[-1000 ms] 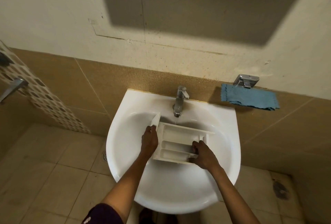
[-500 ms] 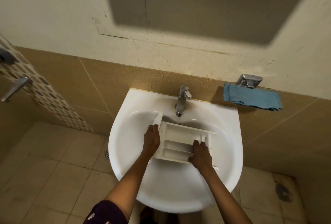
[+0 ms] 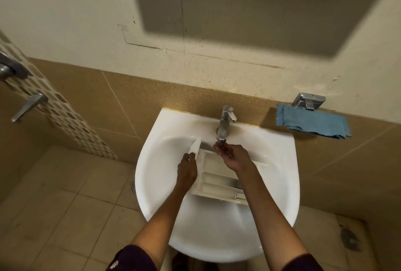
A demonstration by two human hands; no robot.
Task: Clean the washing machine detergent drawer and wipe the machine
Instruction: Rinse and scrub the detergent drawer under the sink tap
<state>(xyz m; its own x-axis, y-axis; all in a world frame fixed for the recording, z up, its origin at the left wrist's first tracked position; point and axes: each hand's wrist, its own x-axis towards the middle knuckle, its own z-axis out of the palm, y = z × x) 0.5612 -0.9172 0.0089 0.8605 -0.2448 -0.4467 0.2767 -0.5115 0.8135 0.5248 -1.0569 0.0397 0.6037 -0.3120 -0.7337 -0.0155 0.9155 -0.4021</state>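
The white detergent drawer (image 3: 217, 184) lies in the white sink (image 3: 165, 184), its front panel at the left and its compartments facing up. My left hand (image 3: 187, 171) grips the drawer by that front panel. My right hand (image 3: 232, 154) is above the drawer's far end, just under the chrome tap's (image 3: 225, 123) spout, with the fingers loosely bent and cupped, holding nothing. The washing machine is not in view.
A blue cloth (image 3: 312, 122) hangs on the tiled ledge right of the sink, under a chrome holder (image 3: 308, 100). A metal lever handle (image 3: 28, 105) sticks out at the left. A floor drain (image 3: 133, 186) sits by the sink's left edge.
My right hand has left the drawer's near right corner and moved up under the tap spout. My left hand keeps its grip on the front panel.
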